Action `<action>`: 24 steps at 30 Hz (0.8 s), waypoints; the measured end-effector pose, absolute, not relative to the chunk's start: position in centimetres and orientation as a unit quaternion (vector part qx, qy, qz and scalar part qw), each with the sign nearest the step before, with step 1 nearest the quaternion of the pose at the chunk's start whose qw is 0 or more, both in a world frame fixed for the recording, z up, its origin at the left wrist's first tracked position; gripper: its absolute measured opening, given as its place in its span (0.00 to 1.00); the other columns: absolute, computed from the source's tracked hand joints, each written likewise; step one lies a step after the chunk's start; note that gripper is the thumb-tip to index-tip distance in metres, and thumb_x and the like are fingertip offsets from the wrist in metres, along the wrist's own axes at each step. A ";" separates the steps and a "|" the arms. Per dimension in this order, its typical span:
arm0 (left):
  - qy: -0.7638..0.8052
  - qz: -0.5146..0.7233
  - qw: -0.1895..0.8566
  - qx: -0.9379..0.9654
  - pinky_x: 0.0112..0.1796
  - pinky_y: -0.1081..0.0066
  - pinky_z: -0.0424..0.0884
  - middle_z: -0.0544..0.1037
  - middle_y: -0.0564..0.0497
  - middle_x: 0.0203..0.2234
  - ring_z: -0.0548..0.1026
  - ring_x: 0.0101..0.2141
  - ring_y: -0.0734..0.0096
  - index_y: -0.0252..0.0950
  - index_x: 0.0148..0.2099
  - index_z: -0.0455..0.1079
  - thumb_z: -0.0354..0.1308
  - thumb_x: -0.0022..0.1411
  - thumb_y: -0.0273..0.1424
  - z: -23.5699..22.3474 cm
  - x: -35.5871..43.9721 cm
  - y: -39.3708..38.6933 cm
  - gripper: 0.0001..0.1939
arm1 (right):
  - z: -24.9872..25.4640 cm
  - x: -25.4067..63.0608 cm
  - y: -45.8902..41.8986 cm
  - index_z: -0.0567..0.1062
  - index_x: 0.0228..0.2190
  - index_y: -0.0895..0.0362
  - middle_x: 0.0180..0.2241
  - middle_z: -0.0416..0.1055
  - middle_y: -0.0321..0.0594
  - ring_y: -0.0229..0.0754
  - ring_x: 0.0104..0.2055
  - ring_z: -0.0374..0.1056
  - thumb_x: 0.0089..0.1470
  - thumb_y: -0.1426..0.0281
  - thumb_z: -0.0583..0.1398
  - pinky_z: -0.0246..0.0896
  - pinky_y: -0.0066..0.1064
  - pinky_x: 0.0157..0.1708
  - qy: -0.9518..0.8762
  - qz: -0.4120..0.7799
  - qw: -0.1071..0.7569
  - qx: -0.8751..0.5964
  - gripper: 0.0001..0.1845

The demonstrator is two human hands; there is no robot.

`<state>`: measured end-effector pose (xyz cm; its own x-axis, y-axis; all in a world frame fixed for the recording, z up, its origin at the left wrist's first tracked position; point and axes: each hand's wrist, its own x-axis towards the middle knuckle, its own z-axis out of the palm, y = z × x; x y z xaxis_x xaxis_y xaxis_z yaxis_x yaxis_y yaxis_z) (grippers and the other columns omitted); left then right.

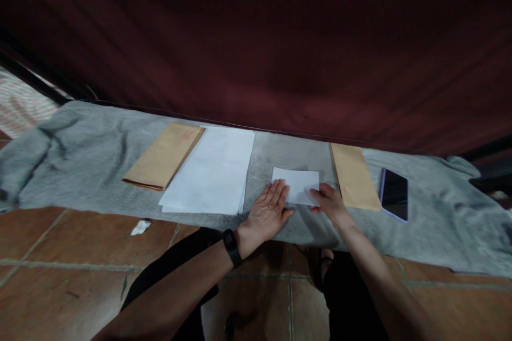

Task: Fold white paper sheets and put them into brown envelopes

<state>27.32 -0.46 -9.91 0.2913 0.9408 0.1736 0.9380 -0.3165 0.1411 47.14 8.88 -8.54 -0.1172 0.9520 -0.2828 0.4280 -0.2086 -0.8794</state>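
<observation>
A small white sheet of paper (298,184), apparently folded, lies on the grey cloth in front of me. My left hand (270,208) rests flat on its left side with the fingers stretched out. At its right edge, my right hand (327,200) pinches the paper between thumb and fingers. To the left is a stack of larger white paper sheets (214,170). Brown envelopes (166,154) lie in a pile beyond that stack. Close to my right hand lies another brown envelope pile (356,177).
A phone (394,194) with a purple edge lies right of the envelopes. The grey cloth (92,144) covers a long, narrow surface, backed by a dark red curtain (256,64). A crumpled white tissue (141,227) is on the tiled floor (68,298).
</observation>
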 end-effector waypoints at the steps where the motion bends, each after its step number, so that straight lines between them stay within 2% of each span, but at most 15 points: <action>1: 0.587 0.109 0.005 0.802 0.67 0.54 0.52 0.53 0.34 0.70 0.51 0.70 0.53 0.25 0.70 0.53 0.46 0.73 0.45 -10.0 27.4 -0.5 0.35 | -8.5 47.2 8.9 0.71 0.29 0.55 0.20 0.71 0.34 0.40 0.18 0.69 0.56 0.64 0.60 0.67 0.29 0.16 -0.590 0.462 0.249 -0.614 0.08; 4: 0.594 0.100 -0.003 0.798 0.67 0.53 0.52 0.52 0.32 0.70 0.49 0.70 0.50 0.23 0.71 0.52 0.47 0.72 0.49 -10.2 27.7 -0.6 0.38 | -8.3 47.5 8.4 0.74 0.40 0.58 0.28 0.76 0.42 0.47 0.27 0.74 0.60 0.64 0.57 0.71 0.35 0.24 -0.683 0.302 0.194 -0.636 0.12; 6: 0.596 0.096 -0.010 0.797 0.67 0.52 0.51 0.51 0.31 0.70 0.48 0.70 0.49 0.22 0.71 0.52 0.47 0.71 0.50 -10.3 27.8 -0.6 0.40 | -8.3 47.3 7.8 0.72 0.52 0.60 0.40 0.78 0.51 0.54 0.40 0.76 0.62 0.63 0.56 0.74 0.42 0.36 -0.741 0.148 0.191 -0.626 0.20; 8: 0.597 0.094 -0.013 0.796 0.67 0.52 0.50 0.51 0.31 0.70 0.48 0.70 0.48 0.21 0.71 0.51 0.47 0.71 0.49 -10.3 28.0 -0.6 0.40 | -8.4 46.8 7.1 0.66 0.60 0.60 0.53 0.73 0.57 0.58 0.54 0.71 0.65 0.63 0.53 0.70 0.49 0.49 -0.785 0.046 0.206 -0.582 0.25; 11: 0.600 0.092 -0.009 0.795 0.67 0.52 0.50 0.51 0.31 0.70 0.48 0.70 0.49 0.21 0.71 0.50 0.48 0.71 0.47 -10.2 28.1 -0.6 0.39 | -9.3 45.5 6.1 0.60 0.65 0.60 0.65 0.61 0.55 0.54 0.66 0.59 0.69 0.63 0.48 0.60 0.50 0.61 -0.860 0.038 0.210 -0.464 0.28; 13: 0.599 0.094 -0.006 0.795 0.67 0.53 0.50 0.52 0.32 0.70 0.49 0.70 0.51 0.21 0.71 0.51 0.47 0.72 0.44 -10.2 28.1 -0.6 0.36 | -10.1 44.7 5.4 0.57 0.67 0.60 0.68 0.57 0.52 0.49 0.70 0.53 0.70 0.64 0.45 0.54 0.48 0.65 -0.890 0.065 0.192 -0.408 0.29; 17: 0.597 0.109 -0.008 0.795 0.68 0.54 0.51 0.55 0.34 0.70 0.51 0.70 0.55 0.23 0.70 0.52 0.46 0.71 0.36 -10.3 27.8 -0.5 0.31 | -11.4 44.2 4.6 0.53 0.69 0.59 0.70 0.53 0.50 0.49 0.72 0.48 0.71 0.63 0.45 0.46 0.49 0.69 -0.901 0.044 0.170 -0.397 0.30; 24: 0.633 0.119 -0.002 0.765 0.67 0.54 0.54 0.56 0.32 0.69 0.52 0.70 0.54 0.20 0.70 0.52 0.45 0.71 0.35 -10.5 26.5 0.1 0.32 | -11.9 45.0 4.9 0.51 0.70 0.62 0.70 0.52 0.53 0.50 0.71 0.50 0.70 0.63 0.47 0.48 0.48 0.68 -0.878 -0.008 0.172 -0.447 0.32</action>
